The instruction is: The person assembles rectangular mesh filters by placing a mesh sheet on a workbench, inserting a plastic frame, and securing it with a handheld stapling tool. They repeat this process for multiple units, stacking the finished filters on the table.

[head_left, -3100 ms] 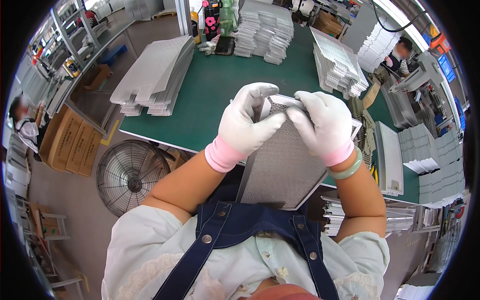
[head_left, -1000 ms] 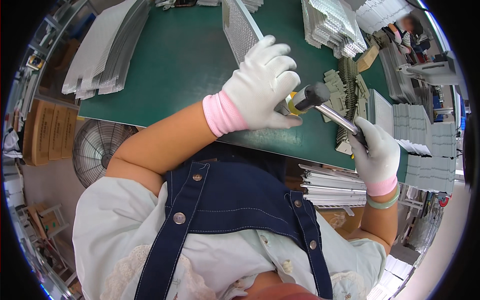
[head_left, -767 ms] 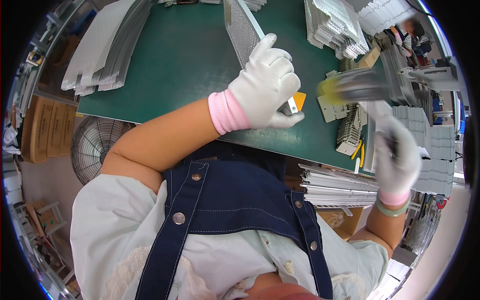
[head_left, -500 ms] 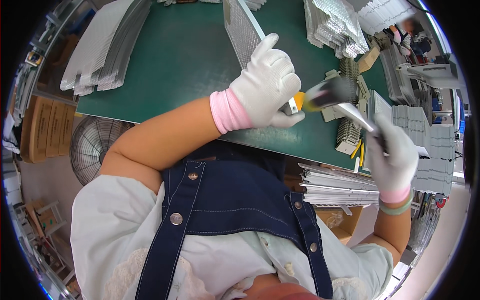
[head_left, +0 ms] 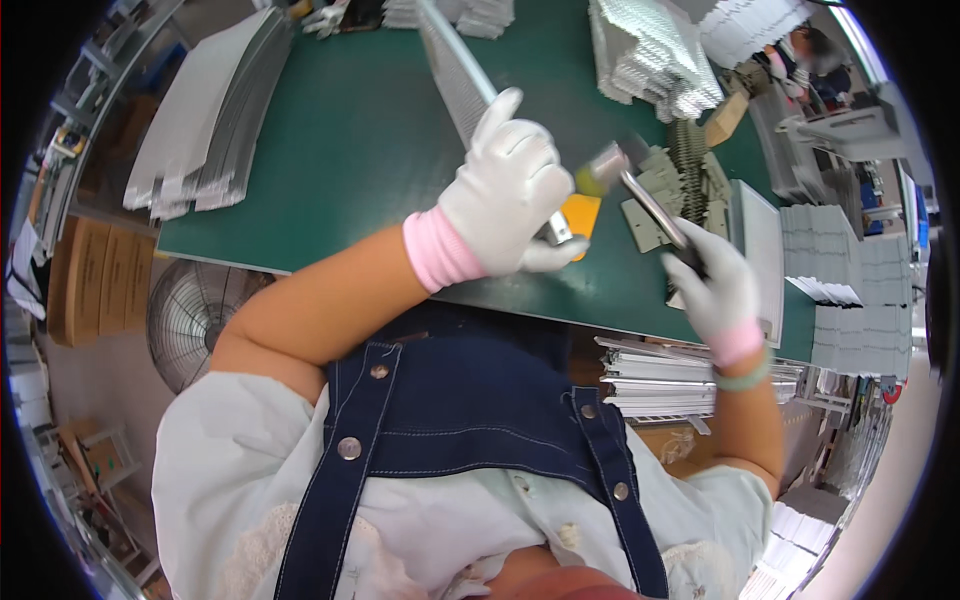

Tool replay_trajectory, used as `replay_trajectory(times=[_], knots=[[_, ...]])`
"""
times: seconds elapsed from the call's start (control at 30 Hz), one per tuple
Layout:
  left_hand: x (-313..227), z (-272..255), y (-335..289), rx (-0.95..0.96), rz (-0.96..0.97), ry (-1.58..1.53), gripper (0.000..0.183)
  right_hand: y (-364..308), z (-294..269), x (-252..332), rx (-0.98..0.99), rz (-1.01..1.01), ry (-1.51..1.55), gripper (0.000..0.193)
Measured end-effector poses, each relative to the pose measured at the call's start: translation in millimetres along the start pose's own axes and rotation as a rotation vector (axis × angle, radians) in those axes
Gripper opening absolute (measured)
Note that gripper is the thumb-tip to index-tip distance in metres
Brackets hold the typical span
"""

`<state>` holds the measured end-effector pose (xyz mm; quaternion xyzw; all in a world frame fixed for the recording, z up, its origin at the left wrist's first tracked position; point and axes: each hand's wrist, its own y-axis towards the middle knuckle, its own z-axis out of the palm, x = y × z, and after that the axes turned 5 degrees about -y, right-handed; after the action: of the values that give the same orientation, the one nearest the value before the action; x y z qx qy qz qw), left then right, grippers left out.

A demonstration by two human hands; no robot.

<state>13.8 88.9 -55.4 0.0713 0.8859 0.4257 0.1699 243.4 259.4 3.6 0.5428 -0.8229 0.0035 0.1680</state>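
Note:
My left hand (head_left: 505, 195), in a white glove with a pink cuff, is closed around the frame of a thin mesh panel (head_left: 462, 85). That panel stands on its edge and runs from the far side of the table toward me. In my gloved right hand (head_left: 722, 295) is a mallet (head_left: 652, 205), gripped by its handle. Its head, yellow-green at one end and dark at the other, is slightly blurred and close to the panel's near corner. A flat orange piece (head_left: 582, 212) shows beside that corner, next to my left fingers; part of it is hidden.
Stacked mesh sheets lie on the green table (head_left: 340, 150) at the left (head_left: 205, 110) and far right (head_left: 650, 55). Grey-green plastic corner pieces (head_left: 655, 195) lie beyond the mallet. Metal strips (head_left: 660, 375) are below the table edge, and a fan (head_left: 195, 320) stands at left.
My right hand has moved left with the mallet, bringing its head nearer the panel's corner. My left hand and the panel have shifted slightly left; more of the orange piece shows.

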Motion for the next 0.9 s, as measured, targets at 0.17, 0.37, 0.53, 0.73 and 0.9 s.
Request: replay_trajectory(times=[0.17, 0.37, 0.53, 0.73, 0.9], knots=[[-2, 6, 3, 0.022, -0.027, 0.007, 0.044, 36, 132, -70, -0.056, 0.255, 0.333, 0.040], [-3, 7, 8, 0.050, -0.014, 0.054, 0.040, 81, -14, -89, -1.187, 0.274, 0.564, 0.023], [-8, 14, 22, 0.071, 0.032, 0.015, 0.038, 131, -190, -116, -0.999, -0.279, -0.688, 0.032], [-11, 26, 20, 0.009, 0.018, 0.037, 0.035, 169, -232, -59, -0.697, -0.403, 0.534, 0.029], [-13, 31, 29, 0.021, 0.041, 0.007, 0.034, 161, -210, 9, -0.407, -0.356, 1.377, 0.017]])
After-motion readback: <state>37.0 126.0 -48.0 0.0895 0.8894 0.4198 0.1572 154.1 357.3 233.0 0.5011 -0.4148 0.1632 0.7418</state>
